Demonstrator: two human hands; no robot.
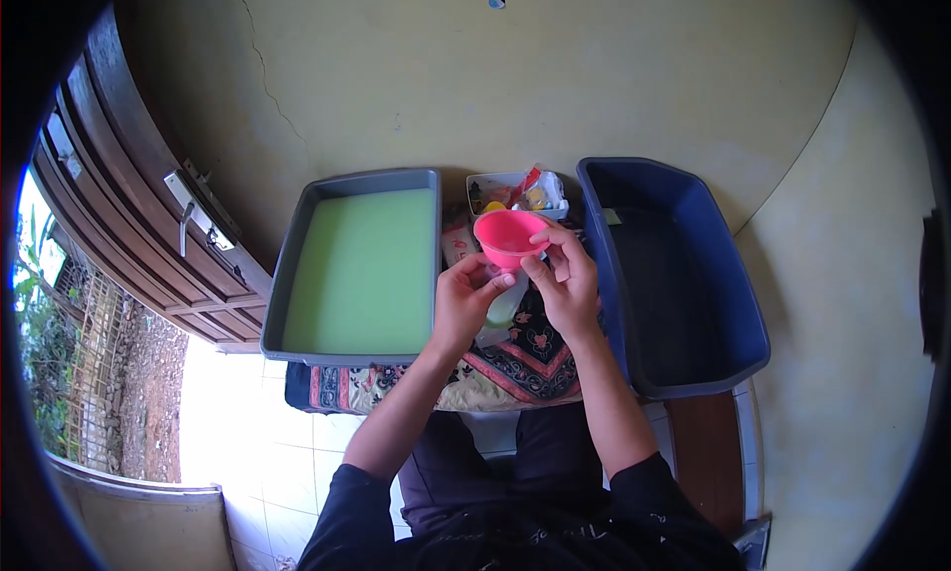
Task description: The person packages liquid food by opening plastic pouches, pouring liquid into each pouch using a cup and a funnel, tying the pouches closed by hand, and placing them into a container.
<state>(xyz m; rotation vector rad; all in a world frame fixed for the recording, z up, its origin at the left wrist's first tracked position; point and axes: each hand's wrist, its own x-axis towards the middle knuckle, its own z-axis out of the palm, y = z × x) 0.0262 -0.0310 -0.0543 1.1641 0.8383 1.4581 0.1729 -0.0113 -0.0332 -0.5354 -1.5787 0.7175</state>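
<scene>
A pink funnel [507, 236] is up in front of me, above the patterned cloth, with its wide mouth tilted toward the camera. My left hand [466, 302] pinches it low down, near the narrow end. On the other side, my right hand [568, 282] has its fingers at the funnel's rim and side. Just below the funnel is a clear container [503, 311] with pale green in its lower part. The hands and funnel partly cover it, so I cannot tell whether they touch it.
To the left, a grey tub [272, 318] holds light green liquid. A dark blue tub [745, 304] stands at the right. Behind the funnel sits a white box [479, 187] of small packets. A patterned cloth [475, 383] covers the table. A wooden door [149, 205] stands open at far left.
</scene>
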